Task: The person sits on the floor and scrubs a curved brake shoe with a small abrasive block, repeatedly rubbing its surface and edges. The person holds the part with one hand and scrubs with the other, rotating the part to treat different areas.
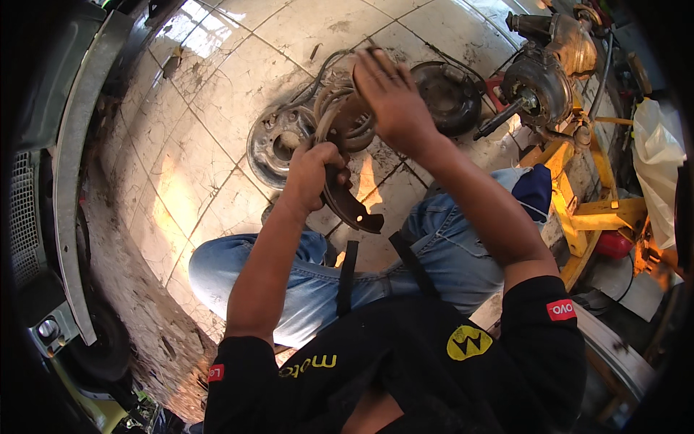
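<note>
My left hand (315,173) is closed around a curved, rusty brake shoe (350,210), holding it tilted above the floor between my knees. The shoe's notched lower end points toward me, and its upper part rises past my thumb. At its far end, my right hand (394,108) lies with its fingers stretched out. A dark edge shows along those fingertips; what it belongs to is hidden. Beneath the shoe and just beyond it are a round metal backing plate (264,148) and several ring-shaped metal parts (361,130). Right of my right hand lies a black brake drum or plate (448,98).
A greasy axle housing (538,79) with a protruding shaft rests by a yellow metal stand (603,215) at right. Near it hangs a white plastic bag (656,145). A vehicle's metal bumper (65,166) runs along the left. Dirty tiles (210,116) cover the floor.
</note>
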Action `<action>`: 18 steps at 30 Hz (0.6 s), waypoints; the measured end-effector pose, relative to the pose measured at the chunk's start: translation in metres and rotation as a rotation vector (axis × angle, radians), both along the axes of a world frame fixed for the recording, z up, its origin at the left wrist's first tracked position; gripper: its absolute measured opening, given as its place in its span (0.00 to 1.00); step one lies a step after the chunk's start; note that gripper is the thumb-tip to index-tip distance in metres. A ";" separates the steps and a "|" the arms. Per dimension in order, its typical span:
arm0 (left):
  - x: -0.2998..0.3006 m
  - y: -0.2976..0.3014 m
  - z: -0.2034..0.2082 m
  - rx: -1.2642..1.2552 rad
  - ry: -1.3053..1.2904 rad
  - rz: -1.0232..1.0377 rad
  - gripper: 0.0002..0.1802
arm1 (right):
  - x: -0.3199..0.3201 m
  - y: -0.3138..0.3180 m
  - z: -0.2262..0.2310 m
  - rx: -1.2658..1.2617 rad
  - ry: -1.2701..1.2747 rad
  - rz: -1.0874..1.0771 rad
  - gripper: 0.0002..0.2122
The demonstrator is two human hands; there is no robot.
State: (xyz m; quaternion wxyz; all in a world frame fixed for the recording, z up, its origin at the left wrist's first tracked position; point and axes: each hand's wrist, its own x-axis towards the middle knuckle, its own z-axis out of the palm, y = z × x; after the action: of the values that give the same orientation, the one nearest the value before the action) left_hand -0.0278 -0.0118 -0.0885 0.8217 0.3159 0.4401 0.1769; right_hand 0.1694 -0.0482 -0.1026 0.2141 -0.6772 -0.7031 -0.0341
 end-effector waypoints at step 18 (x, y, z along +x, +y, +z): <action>0.004 0.008 0.008 -0.027 -0.010 0.019 0.14 | -0.003 0.004 -0.004 0.076 0.054 -0.047 0.29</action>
State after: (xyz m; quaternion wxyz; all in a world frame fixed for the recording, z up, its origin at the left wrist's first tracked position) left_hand -0.0240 -0.0040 -0.0800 0.8265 0.2997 0.4410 0.1803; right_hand 0.1660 -0.0442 -0.1063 0.2576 -0.6855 -0.6793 -0.0476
